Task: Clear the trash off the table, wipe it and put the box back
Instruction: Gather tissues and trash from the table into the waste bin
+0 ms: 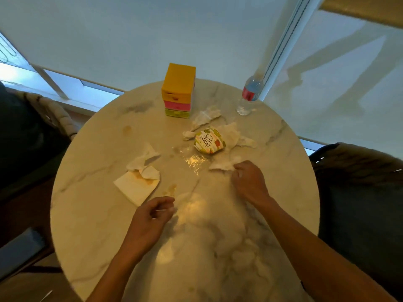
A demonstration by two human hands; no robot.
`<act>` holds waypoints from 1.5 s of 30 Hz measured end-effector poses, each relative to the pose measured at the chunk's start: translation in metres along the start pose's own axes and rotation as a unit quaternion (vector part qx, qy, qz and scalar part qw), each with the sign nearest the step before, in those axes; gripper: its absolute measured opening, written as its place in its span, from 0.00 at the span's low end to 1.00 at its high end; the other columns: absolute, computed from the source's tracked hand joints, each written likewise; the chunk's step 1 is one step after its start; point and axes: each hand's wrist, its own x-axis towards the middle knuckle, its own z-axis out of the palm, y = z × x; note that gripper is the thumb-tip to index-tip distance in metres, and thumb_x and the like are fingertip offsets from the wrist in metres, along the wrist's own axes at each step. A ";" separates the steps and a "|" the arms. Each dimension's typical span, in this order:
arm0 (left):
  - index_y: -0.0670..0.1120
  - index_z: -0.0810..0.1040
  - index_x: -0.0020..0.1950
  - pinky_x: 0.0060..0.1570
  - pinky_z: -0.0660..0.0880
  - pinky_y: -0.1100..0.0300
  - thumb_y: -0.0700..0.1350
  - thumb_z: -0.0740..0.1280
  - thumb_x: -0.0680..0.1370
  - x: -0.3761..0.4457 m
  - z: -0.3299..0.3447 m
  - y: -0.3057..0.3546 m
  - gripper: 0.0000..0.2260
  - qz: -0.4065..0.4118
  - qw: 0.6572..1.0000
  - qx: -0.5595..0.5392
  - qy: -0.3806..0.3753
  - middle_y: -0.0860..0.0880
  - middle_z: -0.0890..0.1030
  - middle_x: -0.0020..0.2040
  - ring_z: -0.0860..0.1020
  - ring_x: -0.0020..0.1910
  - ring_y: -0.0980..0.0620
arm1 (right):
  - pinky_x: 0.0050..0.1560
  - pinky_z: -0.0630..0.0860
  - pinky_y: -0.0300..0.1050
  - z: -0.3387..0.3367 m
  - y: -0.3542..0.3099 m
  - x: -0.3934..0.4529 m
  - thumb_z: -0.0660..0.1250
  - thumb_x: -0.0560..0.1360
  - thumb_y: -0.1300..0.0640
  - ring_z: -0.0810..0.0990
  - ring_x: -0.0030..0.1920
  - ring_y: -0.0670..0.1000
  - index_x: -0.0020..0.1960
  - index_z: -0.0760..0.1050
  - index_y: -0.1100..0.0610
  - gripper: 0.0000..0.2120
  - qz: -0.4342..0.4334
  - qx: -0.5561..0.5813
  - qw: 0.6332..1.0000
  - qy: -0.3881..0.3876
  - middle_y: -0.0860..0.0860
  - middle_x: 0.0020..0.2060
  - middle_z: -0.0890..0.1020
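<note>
Trash-clearing stage: right hand (pixel 247 182) pinching crumpled white tissue (pixel 222 164), left hand (pixel 152 214) loosely curled, apparently pinching thin white stick (pixel 162 210); next, lifting tissue off round marble table (pixel 98 214).

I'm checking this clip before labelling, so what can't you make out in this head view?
- Right hand: fingertips hidden by the knuckles at the crumpled tissue; grip unclear.
- Left hand: thin pale sliver, too small to identify.
- Yellow box: label print blurred.
- Water bottle: cap lost in glare.
</note>
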 end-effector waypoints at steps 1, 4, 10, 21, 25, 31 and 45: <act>0.54 0.80 0.52 0.42 0.74 0.72 0.40 0.69 0.76 0.002 0.003 0.002 0.10 0.007 1.000 -0.002 -0.008 0.52 0.83 0.48 0.80 0.46 0.63 | 0.55 0.74 0.47 0.002 -0.011 -0.015 0.65 0.75 0.60 0.79 0.52 0.54 0.55 0.81 0.61 0.12 -0.007 0.050 0.999 0.003 0.55 0.53 0.81; 0.53 0.77 0.60 0.43 0.73 0.75 0.39 0.67 0.77 0.008 0.007 0.006 0.14 0.012 0.998 -0.040 -0.042 0.56 0.79 0.55 0.78 0.49 0.69 | 0.52 0.77 0.41 0.010 -0.042 -0.056 0.68 0.74 0.60 0.79 0.48 0.43 0.52 0.82 0.57 0.08 -0.021 0.190 0.981 -0.040 0.47 0.48 0.83; 0.55 0.79 0.59 0.54 0.75 0.69 0.44 0.70 0.75 0.010 -0.011 -0.006 0.14 0.009 0.997 -0.071 -0.012 0.58 0.82 0.55 0.78 0.55 0.66 | 0.49 0.73 0.27 0.027 -0.104 -0.083 0.62 0.76 0.64 0.79 0.48 0.37 0.53 0.82 0.52 0.14 -0.057 0.284 0.931 -0.223 0.40 0.45 0.82; 0.47 0.82 0.47 0.47 0.76 0.59 0.36 0.69 0.75 0.002 -0.062 -0.030 0.06 -0.071 0.964 -0.185 0.175 0.47 0.83 0.46 0.80 0.47 0.50 | 0.64 0.69 0.51 0.104 -0.188 0.019 0.59 0.78 0.47 0.70 0.64 0.59 0.72 0.65 0.44 0.22 -0.164 -0.023 0.962 -0.217 0.59 0.64 0.70; 0.44 0.76 0.48 0.43 0.75 0.58 0.39 0.70 0.75 -0.010 -0.074 -0.035 0.04 -0.084 0.960 -0.187 0.188 0.44 0.82 0.44 0.79 0.40 0.50 | 0.66 0.67 0.55 0.130 -0.199 0.030 0.57 0.78 0.42 0.67 0.67 0.62 0.74 0.63 0.48 0.26 -0.120 -0.093 0.957 -0.247 0.59 0.69 0.67; 0.45 0.77 0.44 0.44 0.74 0.59 0.40 0.70 0.75 -0.016 -0.089 -0.048 0.03 -0.090 0.966 -0.158 0.184 0.46 0.81 0.46 0.79 0.44 0.49 | 0.58 0.71 0.46 0.128 -0.197 0.013 0.66 0.75 0.51 0.77 0.58 0.54 0.61 0.78 0.57 0.17 -0.073 0.073 0.987 -0.121 0.54 0.59 0.79; 0.47 0.79 0.62 0.52 0.74 0.65 0.36 0.70 0.74 -0.040 -0.027 -0.022 0.17 -0.008 0.997 -0.071 -0.031 0.55 0.81 0.53 0.79 0.52 0.60 | 0.44 0.73 0.37 0.030 -0.061 -0.138 0.71 0.73 0.58 0.78 0.41 0.47 0.56 0.79 0.54 0.12 0.130 0.263 0.952 0.087 0.50 0.42 0.80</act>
